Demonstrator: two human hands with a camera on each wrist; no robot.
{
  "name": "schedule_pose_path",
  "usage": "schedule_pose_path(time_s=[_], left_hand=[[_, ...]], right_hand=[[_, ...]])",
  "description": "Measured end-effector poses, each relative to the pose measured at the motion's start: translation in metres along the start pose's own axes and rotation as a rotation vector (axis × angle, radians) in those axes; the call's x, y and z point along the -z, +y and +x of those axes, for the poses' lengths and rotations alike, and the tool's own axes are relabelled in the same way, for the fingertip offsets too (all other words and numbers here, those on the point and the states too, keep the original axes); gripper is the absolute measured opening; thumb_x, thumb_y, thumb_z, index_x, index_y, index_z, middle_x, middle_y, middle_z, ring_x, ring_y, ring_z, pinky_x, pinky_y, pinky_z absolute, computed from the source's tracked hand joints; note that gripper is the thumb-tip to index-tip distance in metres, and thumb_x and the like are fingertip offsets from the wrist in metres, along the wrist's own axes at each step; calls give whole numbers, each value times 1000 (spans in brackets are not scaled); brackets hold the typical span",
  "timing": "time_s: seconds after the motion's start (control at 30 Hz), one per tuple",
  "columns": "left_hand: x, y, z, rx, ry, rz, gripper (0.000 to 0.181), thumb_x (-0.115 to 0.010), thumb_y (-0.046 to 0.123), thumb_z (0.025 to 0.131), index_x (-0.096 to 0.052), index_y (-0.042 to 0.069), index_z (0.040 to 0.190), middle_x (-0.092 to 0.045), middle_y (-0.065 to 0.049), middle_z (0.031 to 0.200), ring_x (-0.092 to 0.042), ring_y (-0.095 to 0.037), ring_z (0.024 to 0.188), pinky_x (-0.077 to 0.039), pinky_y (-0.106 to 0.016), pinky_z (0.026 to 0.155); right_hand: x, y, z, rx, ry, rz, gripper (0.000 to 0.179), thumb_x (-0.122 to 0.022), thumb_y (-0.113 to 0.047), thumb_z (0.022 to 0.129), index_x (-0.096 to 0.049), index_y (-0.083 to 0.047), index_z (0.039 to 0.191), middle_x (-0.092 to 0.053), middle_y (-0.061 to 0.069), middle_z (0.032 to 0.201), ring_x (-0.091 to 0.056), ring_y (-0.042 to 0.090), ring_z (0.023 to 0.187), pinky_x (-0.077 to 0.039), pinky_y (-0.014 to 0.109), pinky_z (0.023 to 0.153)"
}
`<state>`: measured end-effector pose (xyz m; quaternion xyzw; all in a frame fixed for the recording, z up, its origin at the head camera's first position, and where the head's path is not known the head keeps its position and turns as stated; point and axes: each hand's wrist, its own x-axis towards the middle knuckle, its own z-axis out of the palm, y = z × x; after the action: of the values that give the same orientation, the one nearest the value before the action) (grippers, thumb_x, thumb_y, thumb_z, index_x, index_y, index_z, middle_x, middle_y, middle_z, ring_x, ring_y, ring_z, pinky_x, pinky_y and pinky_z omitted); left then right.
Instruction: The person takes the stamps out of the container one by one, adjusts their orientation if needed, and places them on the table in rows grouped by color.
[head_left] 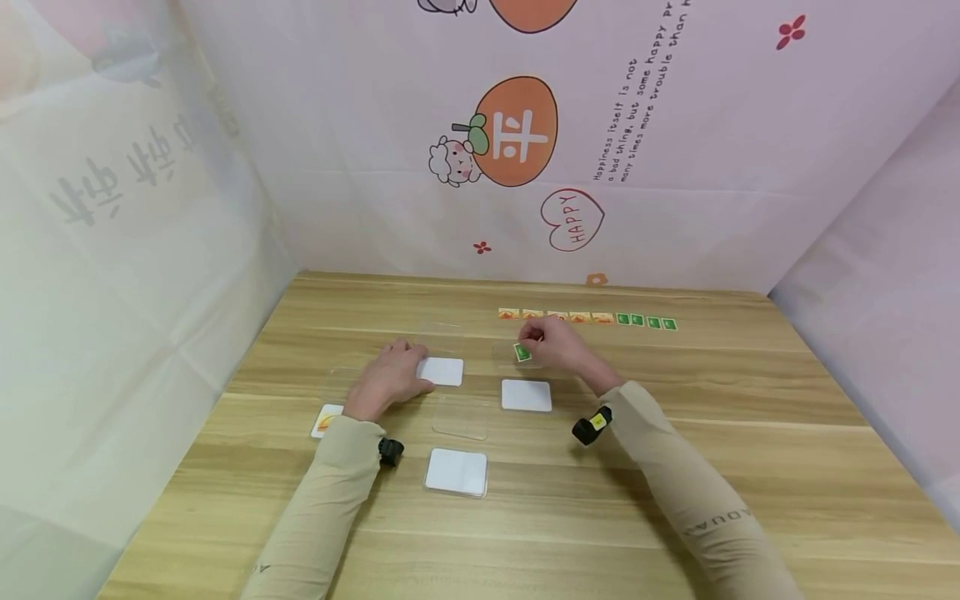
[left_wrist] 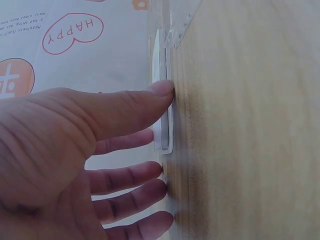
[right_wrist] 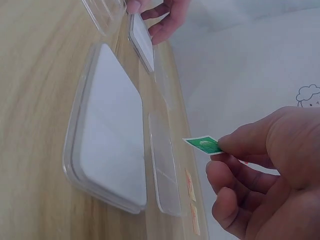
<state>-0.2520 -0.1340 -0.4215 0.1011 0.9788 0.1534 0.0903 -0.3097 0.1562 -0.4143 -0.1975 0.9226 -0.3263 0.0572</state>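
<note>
In the head view my right hand [head_left: 558,342] pinches a small green card [head_left: 522,352] with a white border between thumb and fingertips. The right wrist view shows this green card [right_wrist: 204,144] raised above a flat clear lid [right_wrist: 165,165]. My left hand [head_left: 390,377] is at the left end of a clear case of white cards [head_left: 442,372]. Its thumb lies along the near edge and its index finger is at the far side, while the other fingers spread beside the case on the table.
A row of small orange cards [head_left: 530,314] and green cards [head_left: 646,322] lines the back. Other white-card cases [head_left: 527,396] [head_left: 456,472] and a clear lid [head_left: 461,418] lie nearer. An orange-printed card [head_left: 326,421] sits beside the left wrist. A printed cloth [head_left: 375,208] hangs behind the wooden table [head_left: 750,467].
</note>
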Motion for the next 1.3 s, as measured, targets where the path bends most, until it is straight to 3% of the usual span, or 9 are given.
schedule_pose_path(time_s=[0.43, 1.3], left_hand=[[-1, -1, 1, 5, 3, -5, 59, -71, 36, 89, -52, 11, 139, -50, -18, 134, -46, -34, 119, -45, -50, 95], [-1, 0, 1, 4, -4, 0, 61, -71, 36, 90, -50, 11, 141, -48, -19, 137, -45, -35, 123, -43, -51, 99]], right_hand=[[17, 14, 0, -68, 12, -58, 13, -57, -14, 95, -68, -9, 97, -64, 7, 91, -53, 19, 79, -44, 29, 66], [48, 52, -16, -160, 5, -22, 18, -56, -17, 97, -69, -6, 104, -66, 11, 95, -57, 20, 78, -48, 29, 64]])
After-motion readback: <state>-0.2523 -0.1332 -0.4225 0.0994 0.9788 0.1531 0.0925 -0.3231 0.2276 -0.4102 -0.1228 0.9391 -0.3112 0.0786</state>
